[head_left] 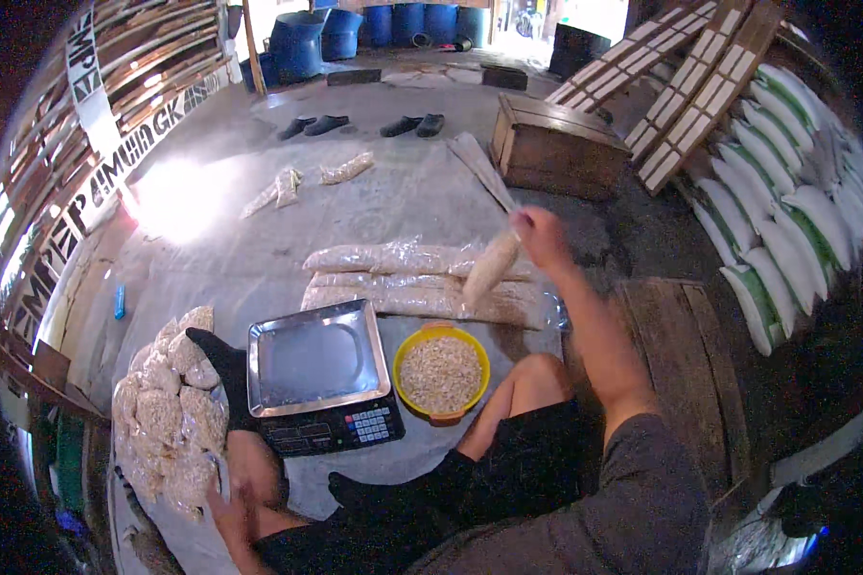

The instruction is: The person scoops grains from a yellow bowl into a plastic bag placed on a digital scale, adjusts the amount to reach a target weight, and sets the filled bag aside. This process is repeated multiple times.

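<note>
At the left, a heaped pile of clear plastic bags filled with pale, flaky pieces [173, 412] lies on the grey floor covering [211, 249]. The left hand [235, 513] is beside the pile's near edge, close to the person's bent leg; it is blurred, and I cannot tell whether its fingers are apart or closed on anything. Right of the pile stands a black digital scale with a square silver tray [316, 355], its keypad on the near side. Beyond it, long clear plastic packages with pale contents [384, 286] lie crosswise. Just right of the scale is a round yellow bowl [441, 332] holding loose pale pieces [441, 376]. Farther right, the right hand [542, 237] is clamped on the upper end of a filled, elongated plastic bag [492, 270], tilted in front of the long packages. At the far right, white-and-green sacks [777, 225] are stacked.
</note>
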